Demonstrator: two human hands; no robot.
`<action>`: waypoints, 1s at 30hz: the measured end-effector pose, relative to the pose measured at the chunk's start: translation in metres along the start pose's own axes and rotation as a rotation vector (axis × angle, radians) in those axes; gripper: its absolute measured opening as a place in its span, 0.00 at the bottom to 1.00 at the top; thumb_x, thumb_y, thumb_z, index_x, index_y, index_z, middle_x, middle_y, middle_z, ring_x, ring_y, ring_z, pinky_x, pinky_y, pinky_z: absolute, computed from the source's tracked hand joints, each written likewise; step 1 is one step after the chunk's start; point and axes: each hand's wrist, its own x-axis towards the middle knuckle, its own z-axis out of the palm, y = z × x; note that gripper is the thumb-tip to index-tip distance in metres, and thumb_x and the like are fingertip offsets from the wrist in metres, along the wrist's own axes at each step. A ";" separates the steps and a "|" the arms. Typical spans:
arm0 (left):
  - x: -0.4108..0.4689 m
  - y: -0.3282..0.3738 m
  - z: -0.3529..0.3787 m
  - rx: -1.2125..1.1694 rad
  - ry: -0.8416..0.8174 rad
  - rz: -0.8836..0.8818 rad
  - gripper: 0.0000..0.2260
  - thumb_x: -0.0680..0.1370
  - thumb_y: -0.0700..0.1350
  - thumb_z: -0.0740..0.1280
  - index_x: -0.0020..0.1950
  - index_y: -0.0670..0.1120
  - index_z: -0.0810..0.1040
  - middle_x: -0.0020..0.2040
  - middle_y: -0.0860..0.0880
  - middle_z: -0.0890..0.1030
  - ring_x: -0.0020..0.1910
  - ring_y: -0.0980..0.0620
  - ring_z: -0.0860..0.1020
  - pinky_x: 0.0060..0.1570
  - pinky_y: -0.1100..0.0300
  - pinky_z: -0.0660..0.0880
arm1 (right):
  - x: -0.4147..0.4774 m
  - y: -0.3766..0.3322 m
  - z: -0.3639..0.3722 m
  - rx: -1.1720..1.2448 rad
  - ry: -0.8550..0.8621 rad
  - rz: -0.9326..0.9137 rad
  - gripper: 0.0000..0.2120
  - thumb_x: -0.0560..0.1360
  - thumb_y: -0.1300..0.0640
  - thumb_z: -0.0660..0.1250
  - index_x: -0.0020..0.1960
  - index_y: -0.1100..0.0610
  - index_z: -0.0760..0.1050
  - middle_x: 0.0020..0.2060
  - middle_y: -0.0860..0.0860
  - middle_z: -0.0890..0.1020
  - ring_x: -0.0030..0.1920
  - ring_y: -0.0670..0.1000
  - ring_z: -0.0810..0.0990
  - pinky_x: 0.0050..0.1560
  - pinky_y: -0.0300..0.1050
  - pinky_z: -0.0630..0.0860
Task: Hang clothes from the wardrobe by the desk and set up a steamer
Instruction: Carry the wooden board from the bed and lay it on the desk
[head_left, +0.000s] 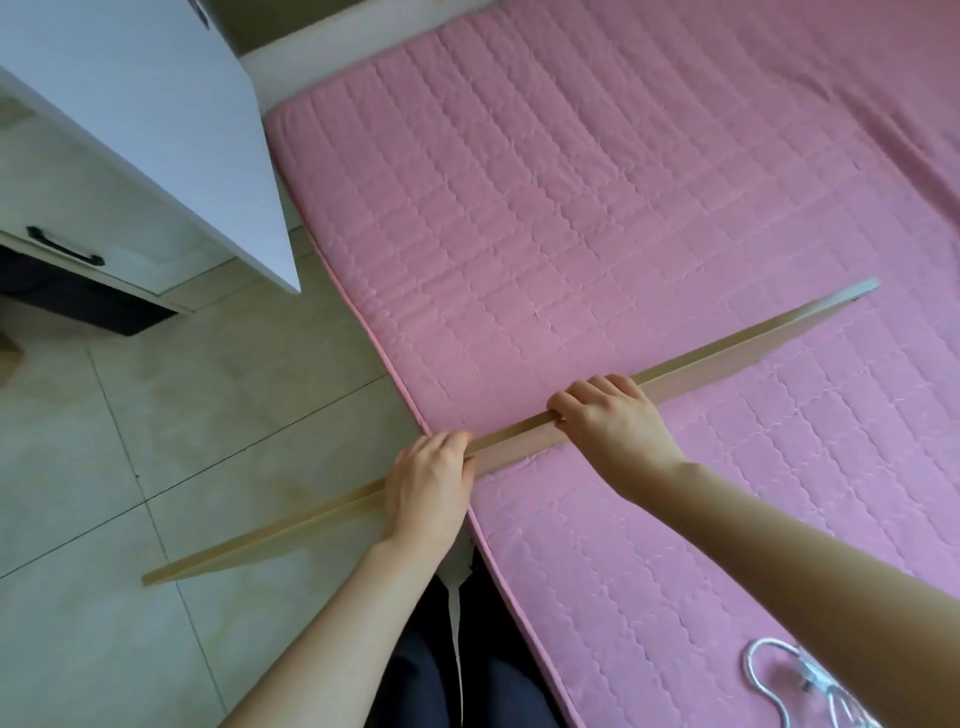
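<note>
A long, thin light-wood board (769, 338) is held on edge, running from low over the floor at the left to above the pink bed at the right. My left hand (428, 486) grips its top edge near the bed's corner. My right hand (610, 421) grips the same edge a little further right, fingers curled over it. No clothes, hanger or steamer body show in view.
A pink quilted mattress (597, 182) fills the right side. A white cabinet panel (156, 119) and a desk drawer with a black handle (65, 247) stand at the upper left. Beige floor tiles (156, 441) lie below. A white coiled cable (789, 686) rests on the bed's near right.
</note>
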 end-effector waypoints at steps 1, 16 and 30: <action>-0.004 -0.003 -0.001 0.010 0.009 -0.020 0.09 0.72 0.42 0.72 0.51 0.47 0.80 0.43 0.50 0.82 0.43 0.45 0.79 0.40 0.54 0.74 | -0.001 -0.001 -0.002 -0.007 -0.005 0.008 0.05 0.70 0.62 0.72 0.42 0.54 0.76 0.33 0.48 0.76 0.35 0.55 0.75 0.41 0.47 0.73; -0.060 -0.011 -0.066 -0.007 0.122 -0.016 0.09 0.68 0.45 0.76 0.47 0.52 0.82 0.39 0.56 0.82 0.38 0.51 0.79 0.37 0.56 0.71 | -0.024 -0.041 -0.070 0.034 -0.065 -0.078 0.06 0.73 0.57 0.71 0.47 0.50 0.77 0.37 0.46 0.75 0.38 0.52 0.75 0.38 0.46 0.71; -0.153 -0.085 -0.198 0.060 0.396 -0.048 0.07 0.71 0.46 0.74 0.48 0.50 0.80 0.42 0.57 0.81 0.43 0.52 0.78 0.47 0.56 0.70 | -0.001 -0.181 -0.160 0.157 0.005 -0.207 0.06 0.75 0.55 0.68 0.52 0.48 0.78 0.40 0.45 0.76 0.40 0.52 0.73 0.39 0.45 0.70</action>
